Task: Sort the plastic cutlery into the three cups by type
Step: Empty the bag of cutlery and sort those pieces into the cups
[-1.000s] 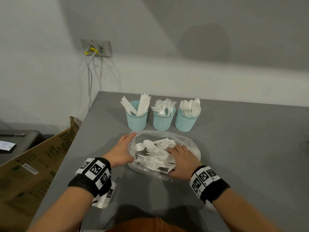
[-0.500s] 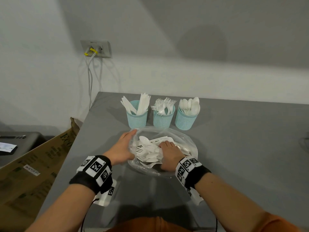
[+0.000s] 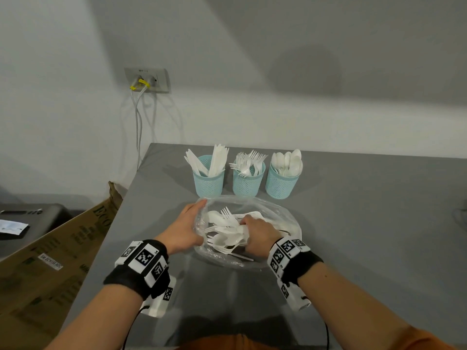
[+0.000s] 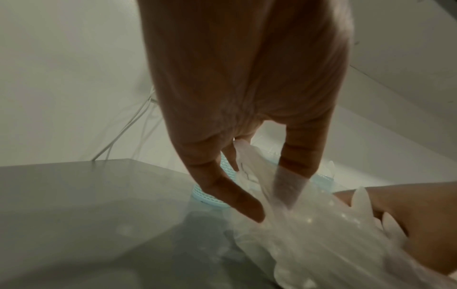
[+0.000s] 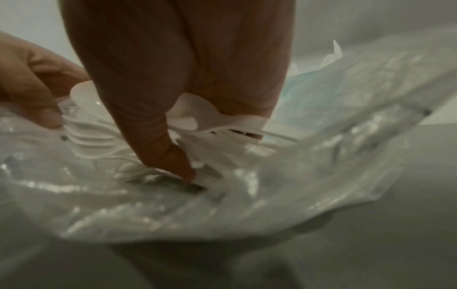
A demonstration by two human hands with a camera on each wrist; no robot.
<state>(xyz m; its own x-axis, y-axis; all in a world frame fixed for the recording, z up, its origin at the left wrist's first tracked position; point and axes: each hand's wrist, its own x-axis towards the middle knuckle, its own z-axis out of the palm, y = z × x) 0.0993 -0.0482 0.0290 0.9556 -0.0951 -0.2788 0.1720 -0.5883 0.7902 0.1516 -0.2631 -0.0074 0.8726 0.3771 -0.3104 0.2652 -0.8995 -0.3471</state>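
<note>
On the grey tabletop (image 3: 353, 223) a clear plastic bag (image 3: 283, 213) lies just in front of three teal cups: the left cup (image 3: 208, 181) holds knives, the middle cup (image 3: 247, 182) forks, the right cup (image 3: 281, 184) spoons. The left hand (image 3: 185, 229) pinches the bag's left edge between thumb and fingers, holding it open. The right hand (image 3: 257, 234) is inside the bag, its fingers curled round a bunch of loose white cutlery (image 3: 225, 229), forks and spoons mixed, with more lying beneath.
</note>
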